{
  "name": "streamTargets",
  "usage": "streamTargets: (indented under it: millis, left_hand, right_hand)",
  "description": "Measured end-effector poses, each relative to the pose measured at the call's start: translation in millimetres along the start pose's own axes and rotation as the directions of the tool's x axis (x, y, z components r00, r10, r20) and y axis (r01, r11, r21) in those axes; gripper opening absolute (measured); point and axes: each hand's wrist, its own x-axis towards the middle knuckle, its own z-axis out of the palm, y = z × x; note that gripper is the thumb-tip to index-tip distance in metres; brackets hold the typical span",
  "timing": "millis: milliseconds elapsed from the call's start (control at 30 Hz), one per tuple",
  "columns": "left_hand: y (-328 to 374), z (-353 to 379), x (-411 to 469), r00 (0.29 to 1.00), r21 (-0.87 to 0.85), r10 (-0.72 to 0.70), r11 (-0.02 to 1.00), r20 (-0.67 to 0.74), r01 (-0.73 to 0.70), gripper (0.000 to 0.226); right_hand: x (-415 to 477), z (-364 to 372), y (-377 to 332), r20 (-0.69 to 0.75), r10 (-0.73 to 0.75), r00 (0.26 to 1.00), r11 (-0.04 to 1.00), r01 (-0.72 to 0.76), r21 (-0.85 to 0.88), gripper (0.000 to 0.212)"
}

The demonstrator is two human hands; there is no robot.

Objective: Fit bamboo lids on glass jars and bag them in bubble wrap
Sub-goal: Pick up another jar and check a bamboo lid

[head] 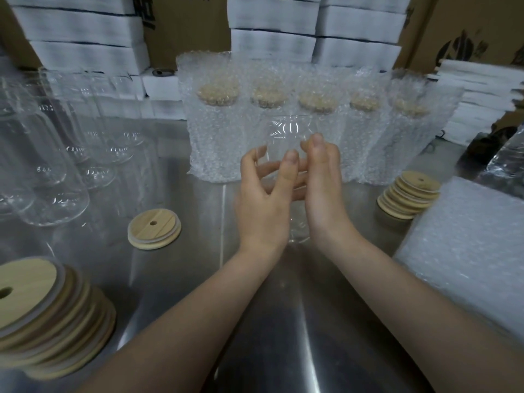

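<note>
Now gripping glass jar [286,131] between left hand [263,202] and right hand [323,188], fingers [249,163] curled round sides; just beyond fingers, bagged jars [215,131]; left of fingers, bamboo lid [154,228].

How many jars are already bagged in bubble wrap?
5, in one row across the back of the table: bagged jar far left, then left of centre, centre, right of centre, far right. Others could hide behind them.
</note>
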Motion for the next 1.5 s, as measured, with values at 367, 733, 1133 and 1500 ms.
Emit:
streamTargets:
  millis: [367,733,1133,1500]
  left_hand:
    - [2,-4,5,0.988,-0.150,-0.151,0.977,0.029,0.154,0.039]
    - [2,-8,12,0.951,-0.246,-0.283,0.919,0.126,0.306,0.043]
    - [4,0,7,0.956,-0.023,-0.175,0.982,0.236,0.185,0.066]
    - [3,-13,10,0.957,0.621,0.163,0.732,0.239,-0.279,0.095]
  right_hand:
    - [14,-11,-1,-0.046,0.301,0.953,0.950,-0.295,0.105,0.042]
    - [13,-15,0,0.039,0.148,0.988,0.985,-0.151,0.089,0.056]
    - [19,-26,-14,0.244,0.023,0.970,0.951,-0.096,0.294,0.049]
    - [22,-40,-12,0.239,0.018,0.971,0.975,-0.070,0.209,0.055]
